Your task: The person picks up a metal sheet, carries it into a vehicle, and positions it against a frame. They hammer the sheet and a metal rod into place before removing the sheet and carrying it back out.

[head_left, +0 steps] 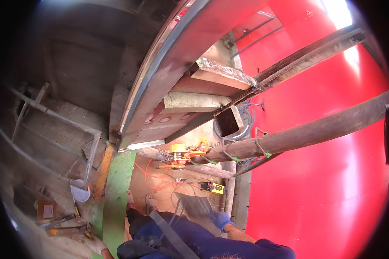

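Note:
At the bottom centre, my right hand, in a blue glove, is closed at the right edge of a dark grey sheet-like panel. This panel lies in front of my dark blue clothing, beside a grey strap. My left hand is at the lower left edge of the view, beside the green beam; its fingers are too blurred to make out. An orange chain hoist hangs at the brown pipe ahead of me. Below it, a yellow-and-black device rests near orange cables.
A large red surface fills the right side. The thick brown pipe and a steel beam cross towards it. A tall metal plate structure stands ahead. White bucket, small box and tools lie at left.

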The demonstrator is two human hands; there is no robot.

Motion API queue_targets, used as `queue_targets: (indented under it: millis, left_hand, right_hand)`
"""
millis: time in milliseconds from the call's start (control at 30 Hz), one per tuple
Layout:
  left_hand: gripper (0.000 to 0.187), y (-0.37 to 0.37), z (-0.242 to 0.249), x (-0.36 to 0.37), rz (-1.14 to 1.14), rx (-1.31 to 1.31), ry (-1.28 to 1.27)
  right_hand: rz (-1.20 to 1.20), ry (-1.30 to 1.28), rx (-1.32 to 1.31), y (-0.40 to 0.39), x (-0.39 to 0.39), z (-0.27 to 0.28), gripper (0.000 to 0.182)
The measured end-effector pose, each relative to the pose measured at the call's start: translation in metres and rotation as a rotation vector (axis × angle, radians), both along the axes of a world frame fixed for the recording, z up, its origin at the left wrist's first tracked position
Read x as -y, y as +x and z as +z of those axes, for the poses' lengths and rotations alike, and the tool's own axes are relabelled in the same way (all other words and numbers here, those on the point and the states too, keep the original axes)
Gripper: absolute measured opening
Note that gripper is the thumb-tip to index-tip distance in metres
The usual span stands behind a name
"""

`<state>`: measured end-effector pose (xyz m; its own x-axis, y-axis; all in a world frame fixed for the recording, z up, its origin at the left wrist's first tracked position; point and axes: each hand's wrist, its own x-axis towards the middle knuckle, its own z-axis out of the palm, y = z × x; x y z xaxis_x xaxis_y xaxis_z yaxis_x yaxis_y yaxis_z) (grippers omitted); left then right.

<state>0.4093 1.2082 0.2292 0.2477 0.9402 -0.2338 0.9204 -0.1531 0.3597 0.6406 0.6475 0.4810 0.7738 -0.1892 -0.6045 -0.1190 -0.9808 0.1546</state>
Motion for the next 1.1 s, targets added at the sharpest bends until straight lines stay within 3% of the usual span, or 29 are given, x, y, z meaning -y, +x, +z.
queue_targets:
  millis: [67, 133, 233, 333, 400, 533, 667, 767, 833, 967, 1033, 1100]
  left_hand:
    - [0.043, 0.001, -0.003, 0.0, 0.002, -0.064, -0.066]
    - [0.045, -0.014, -0.026, -0.002, -0.01, 0.047, 0.014]
    - [0.044, -0.005, -0.009, -0.003, -0.002, -0.129, -0.033]
    - [0.041, 0.035, 0.049, 0.0, 0.088, -0.243, -0.097]
    - [0.041, 0.034, 0.046, -0.004, 0.068, -0.239, -0.036]
    - [0.048, 0.004, 0.013, -0.006, 0.01, -0.243, 0.146]
    - [0.046, -0.025, -0.071, -0.026, 0.06, -0.119, 0.037]
    - [0.043, -0.034, -0.085, -0.036, 0.045, -0.129, 0.069]
    - [0.035, -0.015, -0.044, -0.023, 0.136, -0.164, 0.046]
    - [0.038, 0.022, 0.047, 0.002, 0.126, -0.28, 0.204]
    - [0.041, 0.038, 0.074, 0.007, 0.004, -0.186, 0.004]
    - [0.041, 0.084, 0.149, 0.029, -0.135, 0.03, -0.212]
  right_hand:
    - [0.007, -0.021, -0.002, -0.007, 0.008, -0.003, 0.044]
    - [-0.024, 0.021, 0.019, -0.011, 0.007, -0.003, 0.045]
    - [-0.046, 0.013, -0.016, -0.006, 0.001, -0.003, 0.044]
    - [-0.026, 0.037, 0.036, 0.003, -0.008, -0.006, 0.043]
    - [-0.036, 0.031, -0.004, 0.018, -0.021, -0.001, 0.043]
    - [-0.066, 0.08, 0.026, 0.031, -0.025, -0.01, 0.042]
    - [-0.053, 0.152, 0.042, 0.051, -0.028, -0.017, 0.041]
    - [0.015, 0.185, -0.044, 0.068, -0.019, -0.024, 0.04]
    - [0.027, 0.23, -0.061, 0.076, -0.009, -0.04, 0.041]
    - [0.127, 0.309, -0.106, 0.094, 0.028, -0.094, 0.043]
    - [0.168, 0.353, -0.127, 0.097, 0.048, -0.125, 0.043]
    - [0.217, 0.394, -0.14, 0.113, 0.053, -0.144, 0.044]
